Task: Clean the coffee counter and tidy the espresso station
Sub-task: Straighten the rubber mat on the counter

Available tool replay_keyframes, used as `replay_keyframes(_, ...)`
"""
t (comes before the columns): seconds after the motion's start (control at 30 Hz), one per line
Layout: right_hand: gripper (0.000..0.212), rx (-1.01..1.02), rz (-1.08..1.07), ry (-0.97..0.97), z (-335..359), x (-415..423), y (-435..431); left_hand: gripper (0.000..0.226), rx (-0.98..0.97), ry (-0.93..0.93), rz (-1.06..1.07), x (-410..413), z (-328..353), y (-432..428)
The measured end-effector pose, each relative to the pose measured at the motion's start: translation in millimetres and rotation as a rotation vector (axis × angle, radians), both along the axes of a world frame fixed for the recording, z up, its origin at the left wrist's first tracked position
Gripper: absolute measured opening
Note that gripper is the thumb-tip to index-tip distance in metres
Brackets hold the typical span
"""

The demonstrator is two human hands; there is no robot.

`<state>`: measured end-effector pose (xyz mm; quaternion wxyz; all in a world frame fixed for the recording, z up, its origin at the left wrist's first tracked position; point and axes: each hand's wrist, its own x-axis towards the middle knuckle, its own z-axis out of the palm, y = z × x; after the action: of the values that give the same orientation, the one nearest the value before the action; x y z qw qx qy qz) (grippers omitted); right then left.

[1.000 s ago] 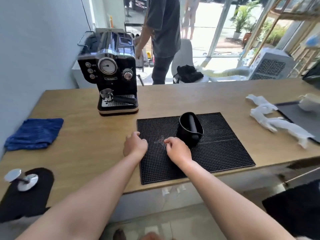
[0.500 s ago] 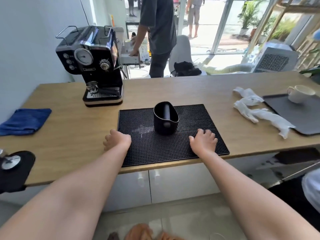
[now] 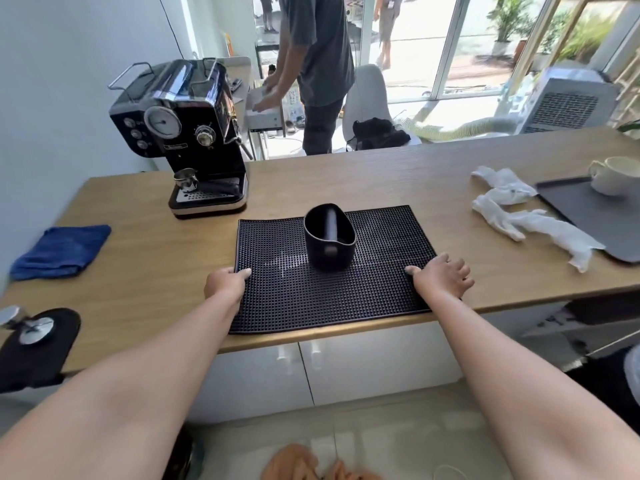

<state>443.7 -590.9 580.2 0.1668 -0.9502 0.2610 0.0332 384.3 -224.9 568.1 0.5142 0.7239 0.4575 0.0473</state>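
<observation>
A black studded rubber mat [image 3: 374, 292] lies at the front of the wooden counter [image 3: 346, 181]. A black knock box [image 3: 329, 236] stands on the mat's middle. My left hand [image 3: 225, 285] grips the mat's left edge, thumb on top. My right hand [image 3: 441, 279] holds the mat's right edge, fingers curled over it. A black espresso machine [image 3: 188, 133] with a portafilter stands at the back left. A folded blue cloth [image 3: 60, 251] lies at the far left. Crumpled white cloths [image 3: 519, 216] lie to the right.
A grey tray [image 3: 595, 220] with a white cup [image 3: 614, 174] sits at the right end. A steel tamper [image 3: 33, 329] rests on a small black pad [image 3: 34, 355] at the front left corner. A person stands behind the counter near a chair.
My hands moved apart from the mat's near middle to its left and right edges and closed on them. The view shifted, so the counter sits further from me.
</observation>
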Motion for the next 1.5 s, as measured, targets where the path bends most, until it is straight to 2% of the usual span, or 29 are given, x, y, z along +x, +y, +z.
replay_keyframes(0.13, 0.045, 0.206, -0.102, -0.05, 0, -1, -11, 0.017, -0.02, -0.027, -0.085, -5, 12, 5)
replay_keyframes(0.3, 0.028, 0.285, -0.06, -0.197, 6, -15, 7, 0.027, -0.039, -0.051, -0.116, -11, 21, 30)
replay_keyframes(0.67, 0.027, 0.418, 0.012, -0.25, 6, -47, 99, 0.041, 0.005, -0.007, -0.057, -51, 21, 130)
replay_keyframes(0.8, 0.027, 0.453, 0.026, -0.241, 2, -56, 132, 0.011, 0.028, -0.002, -0.04, -65, 27, 158)
replay_keyframes(1.0, 0.027, 0.464, 0.049, -0.214, -1, -69, 177, 0.014, 0.123, 0.051, -0.07, -79, 20, 204)
replay_keyframes(1.33, 0.034, 0.369, 0.078, -0.21, 0, -70, 197, 0.021, 0.372, 0.24, -0.378, -86, 25, 234)
replay_keyframes(1.5, 0.032, 0.373, 0.078, -0.22, -2, -71, 203, 0.025, 0.444, 0.307, -0.444, -83, 28, 243)
